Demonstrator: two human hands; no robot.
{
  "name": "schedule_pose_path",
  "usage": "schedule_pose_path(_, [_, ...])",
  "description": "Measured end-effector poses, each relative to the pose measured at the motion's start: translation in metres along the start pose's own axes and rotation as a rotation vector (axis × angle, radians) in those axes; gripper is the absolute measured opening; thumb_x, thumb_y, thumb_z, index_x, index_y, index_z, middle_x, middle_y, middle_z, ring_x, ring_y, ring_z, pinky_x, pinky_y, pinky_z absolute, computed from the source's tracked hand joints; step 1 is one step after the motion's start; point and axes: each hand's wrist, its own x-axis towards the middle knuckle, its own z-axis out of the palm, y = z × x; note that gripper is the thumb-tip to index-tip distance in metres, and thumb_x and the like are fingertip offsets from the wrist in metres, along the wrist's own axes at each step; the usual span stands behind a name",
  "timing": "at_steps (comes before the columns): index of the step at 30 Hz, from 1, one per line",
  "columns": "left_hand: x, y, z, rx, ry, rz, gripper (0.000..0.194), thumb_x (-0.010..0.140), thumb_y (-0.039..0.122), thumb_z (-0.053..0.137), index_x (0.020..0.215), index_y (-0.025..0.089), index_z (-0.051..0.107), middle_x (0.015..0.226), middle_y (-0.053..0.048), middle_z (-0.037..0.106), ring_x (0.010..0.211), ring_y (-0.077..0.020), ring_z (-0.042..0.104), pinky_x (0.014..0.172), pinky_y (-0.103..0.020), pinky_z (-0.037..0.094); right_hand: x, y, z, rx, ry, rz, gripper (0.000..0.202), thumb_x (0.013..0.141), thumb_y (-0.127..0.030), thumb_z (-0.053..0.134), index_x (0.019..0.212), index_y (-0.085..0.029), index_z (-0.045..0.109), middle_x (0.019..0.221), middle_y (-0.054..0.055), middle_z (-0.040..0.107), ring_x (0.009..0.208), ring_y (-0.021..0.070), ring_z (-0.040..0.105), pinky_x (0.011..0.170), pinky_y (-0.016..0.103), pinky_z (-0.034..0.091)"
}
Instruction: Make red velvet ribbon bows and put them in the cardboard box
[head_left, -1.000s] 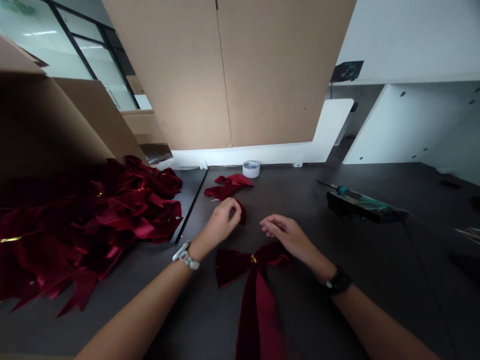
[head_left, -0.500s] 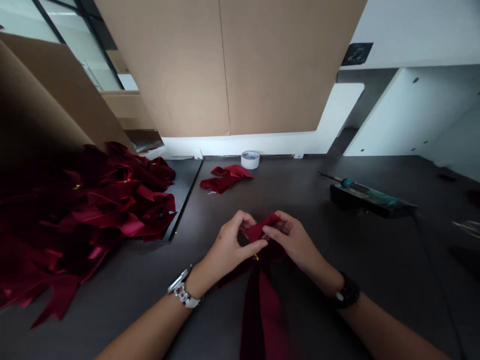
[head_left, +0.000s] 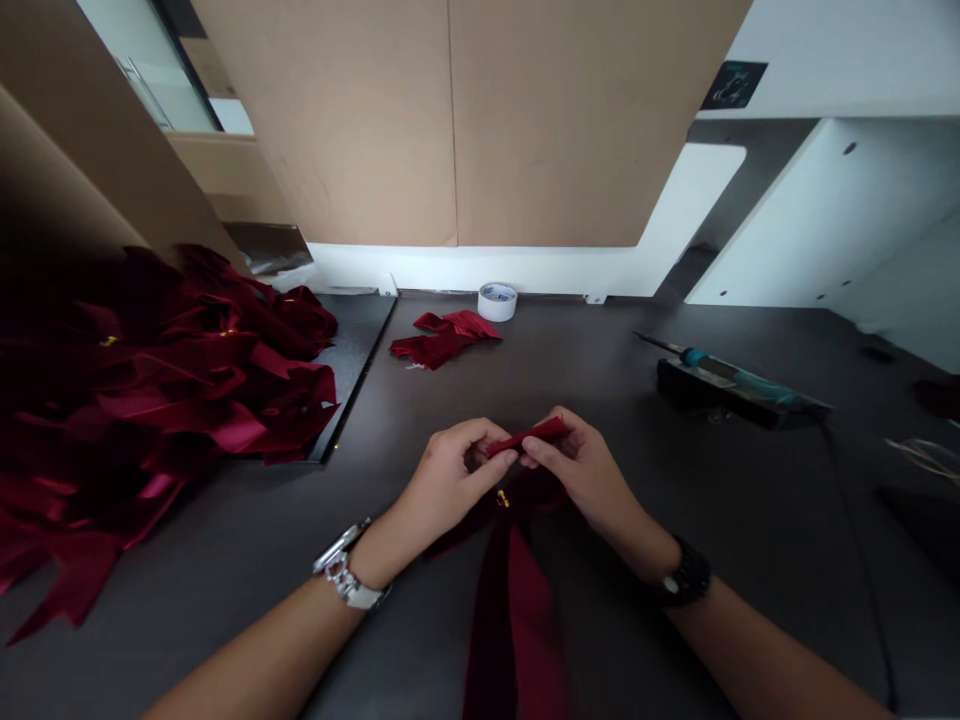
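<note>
Between both hands is a dark red velvet ribbon [head_left: 534, 434], its upper part folded into a narrow strip. My left hand [head_left: 461, 468] pinches the strip's left end between thumb and fingers. At the right end, my right hand [head_left: 574, 462] grips it the same way, thumb on the near side. Below the fingers lies the rest of the ribbon bow, with a small gold clasp-like piece [head_left: 503, 498] at its middle. Two long ribbon tails [head_left: 517, 620] run from there toward me over the dark table.
A large heap of red ribbon bows [head_left: 217, 390] covers the left, partly on a black board [head_left: 360, 325]. Small ribbon pieces [head_left: 446, 338] and a white tape roll [head_left: 497, 301] lie at the back. A soldering-iron-like tool [head_left: 720, 372] rests on a black stand at right, its cord trailing forward.
The ribbon's upper part, broader before, is now folded to a thin strip. The gold piece shows more fully below my fingers. The whole view has shifted slightly.
</note>
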Motion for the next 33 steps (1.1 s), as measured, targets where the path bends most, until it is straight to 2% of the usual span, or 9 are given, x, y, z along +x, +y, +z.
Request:
schedule_pose_path(6, [0.0007,-0.0017,-0.0006,-0.002,0.002,-0.009,0.02,0.085,0.032,0.056,0.076,0.015,0.062,0.065,0.0,0.058,0.061,-0.0111,0.05,0.057,-0.023,0.039,0.0015,0.001,-0.0003,0.028,0.076,-0.029,0.03,0.074,-0.044,0.071,0.076,-0.021,0.051,0.064,-0.004,0.059,0.057,0.0106,0.059,0.058,0.024,0.049])
schedule_pose_path(9, [0.001,-0.0022,0.0001,-0.022,-0.02,-0.01,0.021,0.087,0.032,0.053,0.078,0.015,0.062,0.067,0.0,0.061,0.062,-0.0115,0.053,0.059,-0.023,0.041,0.0018,0.0023,-0.0007,0.01,0.085,-0.028,0.031,0.075,-0.044,0.07,0.073,-0.021,0.049,0.06,-0.004,0.059,0.054,0.0102,0.058,0.055,0.023,0.048])
schedule_pose_path(13, [0.0008,-0.0031,0.0013,-0.009,-0.025,-0.014,0.021,0.081,0.036,0.061,0.084,0.015,0.064,0.068,0.001,0.059,0.062,-0.0115,0.051,0.058,-0.023,0.041,0.0016,0.0031,-0.0008,0.007,0.097,-0.055,0.034,0.076,-0.044,0.07,0.07,-0.02,0.046,0.056,-0.004,0.06,0.051,0.0092,0.057,0.052,0.021,0.046])
schedule_pose_path(17, [0.0007,-0.0033,0.0009,-0.024,-0.04,-0.041,0.02,0.083,0.033,0.057,0.08,0.015,0.064,0.066,0.0,0.059,0.06,-0.0111,0.051,0.057,-0.023,0.039,0.0015,0.0033,-0.0008,0.012,0.086,-0.063,0.035,0.077,-0.045,0.07,0.069,-0.02,0.046,0.056,-0.003,0.062,0.051,0.0091,0.058,0.052,0.02,0.046])
schedule_pose_path(27, [0.0061,-0.0004,-0.0019,-0.383,-0.083,-0.281,0.02,0.073,0.033,0.067,0.075,0.014,0.059,0.064,0.002,0.06,0.056,-0.0088,0.053,0.058,-0.022,0.043,0.003,0.0017,-0.0018,0.039,0.108,-0.059,0.039,0.072,-0.044,0.074,0.065,-0.02,0.045,0.057,-0.001,0.067,0.047,0.009,0.06,0.048,0.019,0.048])
schedule_pose_path(33, [0.0072,-0.0011,-0.0028,-0.476,-0.086,-0.341,0.025,0.069,0.035,0.072,0.072,0.013,0.061,0.062,0.002,0.06,0.055,-0.0078,0.052,0.056,-0.021,0.042,0.0032,-0.0005,-0.0041,0.059,0.098,-0.045,0.039,0.077,-0.048,0.069,0.065,-0.019,0.047,0.057,0.001,0.066,0.045,0.01,0.06,0.044,0.019,0.046])
